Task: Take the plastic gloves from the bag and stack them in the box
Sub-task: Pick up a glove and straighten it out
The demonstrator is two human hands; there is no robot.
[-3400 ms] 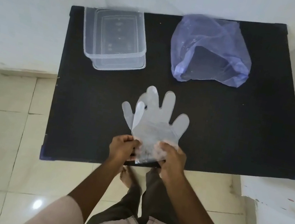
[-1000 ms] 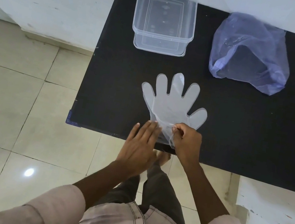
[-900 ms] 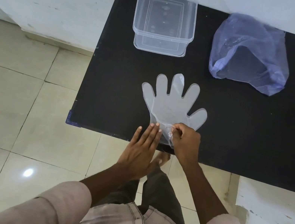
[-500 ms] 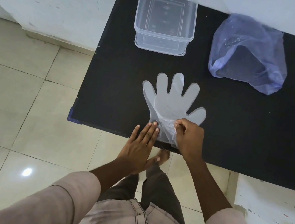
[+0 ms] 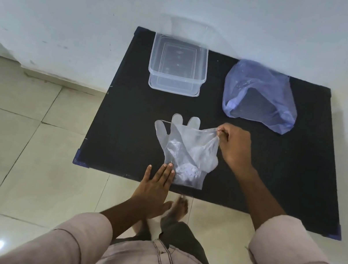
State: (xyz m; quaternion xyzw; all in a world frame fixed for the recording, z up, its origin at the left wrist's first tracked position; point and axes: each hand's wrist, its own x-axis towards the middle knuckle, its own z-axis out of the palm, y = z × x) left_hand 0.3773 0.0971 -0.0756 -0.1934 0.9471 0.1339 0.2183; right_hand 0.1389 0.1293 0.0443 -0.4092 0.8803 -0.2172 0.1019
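Note:
Clear plastic gloves (image 5: 185, 150) lie near the front edge of the black table (image 5: 277, 173). My right hand (image 5: 234, 148) pinches the cuff of the top glove and has folded it up and away over the glove fingers. My left hand (image 5: 157, 186) lies flat with fingers together, its fingertips pressing the lower left corner of the gloves. The clear plastic box (image 5: 178, 64) stands at the table's back left. The bluish plastic bag (image 5: 260, 96) lies at the back right, its mouth facing me.
A white wall runs behind the table. Beige floor tiles (image 5: 16, 139) spread to the left and below. My feet show under the table's front edge. A white ledge shows at the far right.
My right hand has lifted the glove's cuff from the front edge and pulled it up and away, folding the top glove over. My left hand stays flat at the gloves' corner.

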